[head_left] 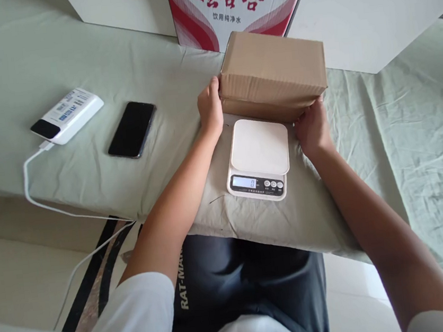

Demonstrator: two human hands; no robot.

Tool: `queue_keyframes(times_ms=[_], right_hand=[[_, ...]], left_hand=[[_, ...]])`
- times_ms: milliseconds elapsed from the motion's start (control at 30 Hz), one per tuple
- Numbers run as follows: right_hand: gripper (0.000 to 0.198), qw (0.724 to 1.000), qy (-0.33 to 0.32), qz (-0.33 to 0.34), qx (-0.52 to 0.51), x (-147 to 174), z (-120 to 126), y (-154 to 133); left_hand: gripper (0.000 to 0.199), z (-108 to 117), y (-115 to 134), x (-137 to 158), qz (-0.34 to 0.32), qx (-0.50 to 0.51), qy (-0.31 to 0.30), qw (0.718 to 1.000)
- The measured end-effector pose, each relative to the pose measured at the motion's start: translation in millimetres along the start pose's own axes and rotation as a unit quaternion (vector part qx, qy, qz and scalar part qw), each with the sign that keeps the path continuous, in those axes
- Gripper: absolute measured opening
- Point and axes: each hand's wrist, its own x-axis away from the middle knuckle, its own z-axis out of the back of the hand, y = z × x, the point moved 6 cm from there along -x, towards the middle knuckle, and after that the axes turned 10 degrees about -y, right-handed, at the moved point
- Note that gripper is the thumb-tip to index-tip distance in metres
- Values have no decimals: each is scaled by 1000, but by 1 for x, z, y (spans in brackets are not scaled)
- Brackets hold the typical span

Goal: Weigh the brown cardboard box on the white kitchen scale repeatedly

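A brown cardboard box point(272, 69) is gripped between my two hands, just behind a white kitchen scale point(259, 148). My left hand point(210, 107) is closed on the box's left side, thumb up at the edge. At the lower right corner, my right hand point(313, 128) holds the box, with its fingers partly hidden beneath. The box looks slightly tilted; I cannot tell whether its underside touches the cloth. Nothing rests on the scale's plate, and its lit display point(245, 182) reads 0.
A green cloth point(173, 97) covers the table. To the left lie a black phone point(132, 129) and a white power bank point(67, 114) with a white cable point(26, 177) hanging over the front edge. A red-and-white carton point(227, 5) and white panels point(355, 7) stand behind.
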Motion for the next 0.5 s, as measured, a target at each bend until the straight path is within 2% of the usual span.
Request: queue_keyframes(times_ms=[67,133,267,333,400,500], right_hand=[[54,999,-8,41,17,5,-7,-17],[49,995,-7,95,34,20,-9,-40],[39,976,76,195,66,71,-6,-77],[29,975,105,196,22,95,-9,-77],[29,977,119,173,-26,113,-12,-68],[37,978,145,120,-91,125,-14,-51]], left_hand=[[46,-5,20,5,20,-20,5,1000],[44,-10,50,12,-2,-17,3,1000],[45,-16,108,30,-59,-4,-14,998],[52,-18,126,39,-72,2,-30,997],[57,-19,136,45,-81,15,-52,995],[60,-17,133,49,-60,48,-46,996]])
